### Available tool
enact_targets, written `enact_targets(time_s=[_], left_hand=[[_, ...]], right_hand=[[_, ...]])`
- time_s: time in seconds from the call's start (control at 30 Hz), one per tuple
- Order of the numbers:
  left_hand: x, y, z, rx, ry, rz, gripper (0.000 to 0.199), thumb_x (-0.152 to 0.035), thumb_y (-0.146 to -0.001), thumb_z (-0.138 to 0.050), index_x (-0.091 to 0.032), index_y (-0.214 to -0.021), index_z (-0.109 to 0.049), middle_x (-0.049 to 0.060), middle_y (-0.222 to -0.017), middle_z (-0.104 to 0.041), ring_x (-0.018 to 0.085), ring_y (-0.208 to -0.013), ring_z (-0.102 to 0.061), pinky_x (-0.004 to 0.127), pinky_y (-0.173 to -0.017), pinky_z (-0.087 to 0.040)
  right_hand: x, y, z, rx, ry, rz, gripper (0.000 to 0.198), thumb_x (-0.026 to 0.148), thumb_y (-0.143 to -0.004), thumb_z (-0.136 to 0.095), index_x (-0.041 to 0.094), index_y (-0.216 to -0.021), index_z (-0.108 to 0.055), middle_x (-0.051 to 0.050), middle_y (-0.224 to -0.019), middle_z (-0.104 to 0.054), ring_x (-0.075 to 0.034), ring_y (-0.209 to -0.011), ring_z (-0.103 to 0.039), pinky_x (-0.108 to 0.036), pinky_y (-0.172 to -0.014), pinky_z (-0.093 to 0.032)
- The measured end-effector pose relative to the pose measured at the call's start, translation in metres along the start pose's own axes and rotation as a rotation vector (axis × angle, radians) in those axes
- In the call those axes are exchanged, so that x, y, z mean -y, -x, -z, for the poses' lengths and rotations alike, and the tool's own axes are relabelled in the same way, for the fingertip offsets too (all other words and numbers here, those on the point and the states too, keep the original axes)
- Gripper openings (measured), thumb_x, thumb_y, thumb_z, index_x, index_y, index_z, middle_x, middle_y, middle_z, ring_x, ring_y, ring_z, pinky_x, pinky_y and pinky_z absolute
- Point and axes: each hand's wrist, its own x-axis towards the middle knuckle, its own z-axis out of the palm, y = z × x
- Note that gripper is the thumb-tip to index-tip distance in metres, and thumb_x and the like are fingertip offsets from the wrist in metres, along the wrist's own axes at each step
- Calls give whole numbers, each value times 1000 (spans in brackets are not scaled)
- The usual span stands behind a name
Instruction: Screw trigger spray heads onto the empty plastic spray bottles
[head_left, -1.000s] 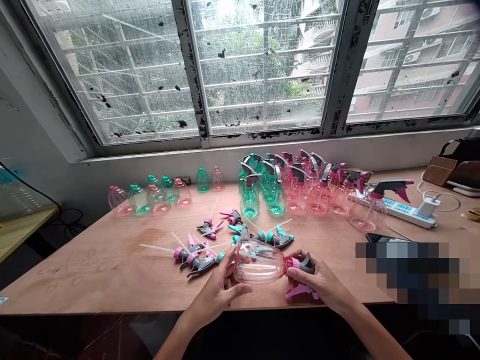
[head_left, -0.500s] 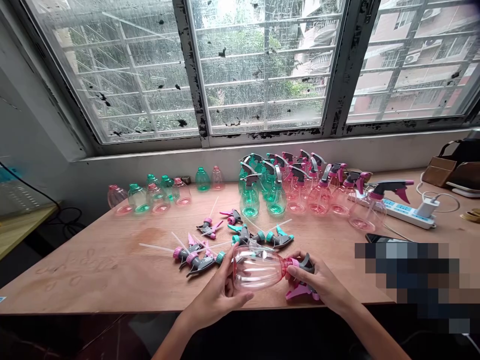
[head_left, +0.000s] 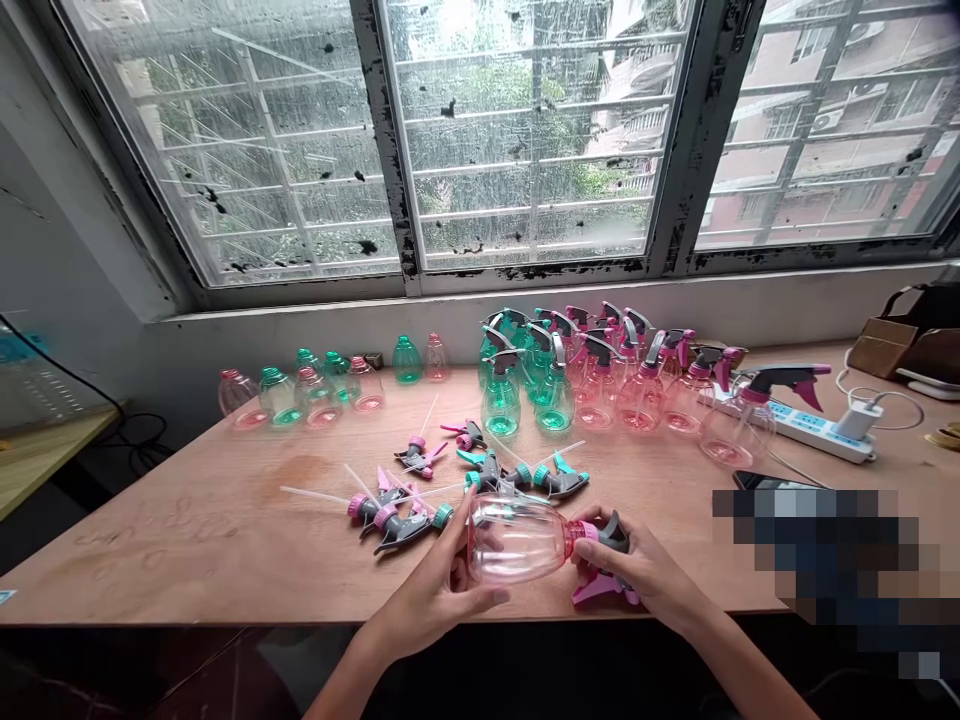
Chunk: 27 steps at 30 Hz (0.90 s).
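A clear pink spray bottle (head_left: 516, 545) lies sideways in the air above the table's front edge, its neck pointing right. My left hand (head_left: 431, 580) wraps round its base end, thumb below and fingers behind. At the neck, my right hand (head_left: 637, 565) grips the pink collar of a grey and pink trigger spray head (head_left: 609, 560), which sits on the bottle's mouth; how tightly it is screwed on I cannot tell. Just behind the bottle lie loose trigger spray heads with pink collars (head_left: 386, 515) and others with teal collars (head_left: 555, 478), their white tubes sticking out.
Several bottles without heads (head_left: 279, 398) stand at the back left. Green and pink bottles fitted with spray heads (head_left: 598, 390) crowd the back right. Beyond them are a power strip (head_left: 802, 425), a phone (head_left: 772, 481) and a brown bag (head_left: 892, 345). The wooden table (head_left: 187, 530) ends near my wrists.
Almost nothing differs. The view has shifted very slightly, and both hands keep the same hold on the bottle and its spray head.
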Motion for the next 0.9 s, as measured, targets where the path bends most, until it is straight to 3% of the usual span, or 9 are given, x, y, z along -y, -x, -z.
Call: enact_targets(time_s=[0.1,0.17,0.3,0.37,0.43,0.57,0.67,0.8,0.9], left_hand=[[-1,0,-1,6,5,-36,106,-36,-89,-73,-28,-162,4,14,-136,-59,30,-121,-57,42,-108,-42],[-1,1,-2,15,27,-40,104,-37,-91,-71,-30,-162,4,16,-144,-53,31,-122,-58,43,-107,-44],[-1,2,1,12,25,-26,106,-44,-84,-77,-29,-162,-8,11,-166,-28,36,-150,-25,48,-124,-17],[-1,2,2,13,28,-6,102,-47,-86,-74,-29,-162,-10,9,-168,-22,35,-152,-20,48,-125,-12],[-1,2,2,28,60,3,102,-45,-87,-73,-31,-162,-5,10,-167,-24,34,-145,-33,48,-122,-22],[-4,1,-1,44,86,-33,106,-38,-90,-73,-34,-160,6,12,-154,-43,31,-125,-53,44,-110,-41],[-4,2,-1,37,63,-60,104,-38,-91,-71,-34,-161,6,12,-152,-45,30,-129,-50,43,-113,-37],[-2,2,1,42,89,-14,112,-42,-84,-78,-31,-162,3,11,-166,-24,33,-141,-39,43,-120,-29],[0,1,3,27,63,24,109,-45,-84,-77,-28,-162,-3,12,-167,-24,36,-147,-30,47,-122,-24]], right_hand=[[-2,-1,1,7,-21,-5,40,52,-80,-80,16,-93,-66,-2,-68,-72,-19,-63,-68,-32,-63,-53],[-3,-1,2,15,-30,-10,39,50,-81,-80,16,-94,-65,-2,-68,-72,-19,-63,-67,-31,-63,-52],[-4,0,2,3,-19,6,37,47,-81,-81,16,-95,-66,-1,-69,-72,-17,-63,-65,-29,-63,-50],[-4,0,2,9,-16,4,38,47,-81,-81,16,-95,-66,-1,-70,-72,-17,-63,-65,-29,-63,-50],[-3,0,2,12,-20,-1,38,48,-81,-81,16,-95,-65,-1,-70,-72,-18,-64,-66,-30,-63,-50],[-2,-1,2,-6,-43,6,37,48,-82,-79,17,-94,-64,-1,-71,-71,-18,-64,-66,-31,-64,-50],[-1,0,2,9,-53,-4,37,49,-83,-79,17,-94,-64,-1,-73,-72,-18,-65,-67,-31,-65,-51],[-1,2,1,39,-48,-15,38,47,-82,-80,16,-97,-64,-1,-71,-72,-17,-65,-67,-29,-64,-51],[-3,1,2,31,-37,-17,38,47,-82,-81,16,-97,-64,-1,-70,-73,-17,-64,-67,-28,-63,-50]])
